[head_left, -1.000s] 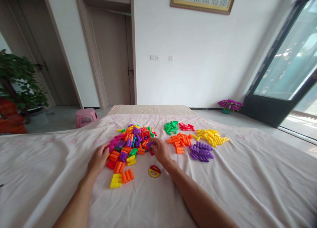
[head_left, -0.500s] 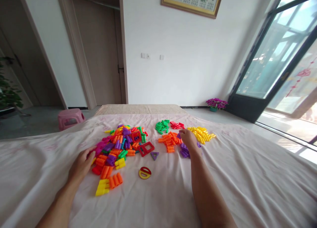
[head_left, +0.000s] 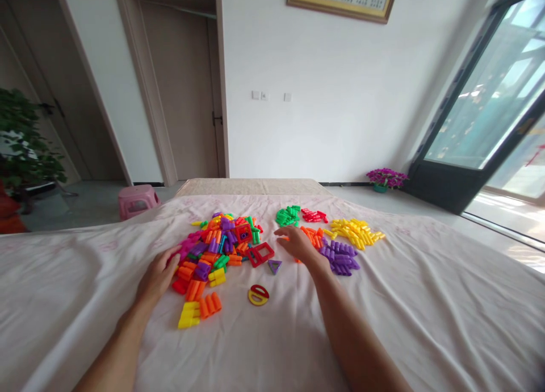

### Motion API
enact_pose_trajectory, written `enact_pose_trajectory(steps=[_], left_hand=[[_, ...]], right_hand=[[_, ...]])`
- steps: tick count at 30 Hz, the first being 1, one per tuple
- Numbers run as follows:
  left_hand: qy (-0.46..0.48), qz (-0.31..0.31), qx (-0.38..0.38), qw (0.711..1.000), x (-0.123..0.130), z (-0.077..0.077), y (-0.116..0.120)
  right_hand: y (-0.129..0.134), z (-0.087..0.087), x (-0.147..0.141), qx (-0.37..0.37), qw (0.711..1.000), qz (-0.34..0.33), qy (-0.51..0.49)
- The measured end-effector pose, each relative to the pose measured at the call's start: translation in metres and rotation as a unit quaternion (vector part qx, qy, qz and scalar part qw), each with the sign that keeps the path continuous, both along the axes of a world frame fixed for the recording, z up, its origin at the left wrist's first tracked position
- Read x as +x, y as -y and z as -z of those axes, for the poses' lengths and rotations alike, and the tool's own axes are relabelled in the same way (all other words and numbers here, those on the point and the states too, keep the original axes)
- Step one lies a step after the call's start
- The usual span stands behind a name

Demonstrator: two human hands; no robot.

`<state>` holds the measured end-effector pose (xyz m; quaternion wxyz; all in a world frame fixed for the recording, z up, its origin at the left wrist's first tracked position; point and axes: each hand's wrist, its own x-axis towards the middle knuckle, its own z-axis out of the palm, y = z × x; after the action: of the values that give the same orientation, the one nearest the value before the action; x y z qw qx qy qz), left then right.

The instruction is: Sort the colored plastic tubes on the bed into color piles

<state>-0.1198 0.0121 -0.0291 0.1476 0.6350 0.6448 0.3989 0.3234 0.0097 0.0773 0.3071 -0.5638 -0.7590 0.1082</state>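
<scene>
A mixed heap of coloured plastic pieces (head_left: 213, 247) lies left of centre on the cloth. At its left edge rests my left hand (head_left: 159, 270), fingers apart, touching pink pieces (head_left: 187, 246). My right hand (head_left: 293, 240) is over the cloth between the heap and the sorted piles, fingers spread and holding nothing. It partly hides the orange pile (head_left: 314, 236). Around it are a green pile (head_left: 288, 215), a red pile (head_left: 314, 215), a yellow pile (head_left: 355, 233) and a purple pile (head_left: 340, 258).
Near the heap lie a red frame piece (head_left: 260, 254), a purple triangle (head_left: 275, 266) and a red-and-yellow round piece (head_left: 258, 295). Yellow (head_left: 188, 315) and orange pieces (head_left: 210, 305) sit at the near side. A pink stool (head_left: 138, 201) stands beyond the cloth (head_left: 238, 352).
My right hand has moved left from the purple pile, and the purple piece at its fingers is gone. My left hand remains at the heap. The view has turned slightly left.
</scene>
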Motion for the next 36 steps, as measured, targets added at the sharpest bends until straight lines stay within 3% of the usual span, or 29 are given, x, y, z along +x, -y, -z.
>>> enact_pose_trajectory(steps=[4, 9, 17, 20, 24, 28, 36], left_hand=[[-0.001, -0.003, 0.001, 1.000, 0.000, -0.001, 0.000], [-0.006, -0.010, 0.003, 1.000, 0.001, -0.002, 0.000], [-0.009, -0.026, -0.006, 1.000, 0.002, -0.002, 0.000], [-0.012, -0.028, -0.008, 1.000, 0.003, -0.004, 0.001], [-0.018, -0.036, -0.004, 0.999, 0.005, -0.007, 0.002], [-0.023, -0.040, -0.001, 0.999, 0.004, -0.006, 0.000], [-0.017, -0.030, -0.006, 0.999, 0.005, -0.007, 0.002]], right_hand=[[0.006, 0.024, -0.042, 0.002, 0.995, -0.077, 0.064], [0.008, 0.041, -0.054, -0.003, 0.990, -0.091, 0.104], [0.007, 0.035, -0.051, -0.024, 0.992, 0.010, 0.125], [0.011, 0.031, -0.055, 0.007, 0.994, 0.036, 0.102], [0.016, 0.029, -0.067, 0.070, 0.995, -0.043, 0.060], [0.017, 0.033, -0.080, 0.075, 0.984, -0.140, 0.083], [0.019, 0.036, -0.091, 0.047, 0.988, -0.093, 0.112]])
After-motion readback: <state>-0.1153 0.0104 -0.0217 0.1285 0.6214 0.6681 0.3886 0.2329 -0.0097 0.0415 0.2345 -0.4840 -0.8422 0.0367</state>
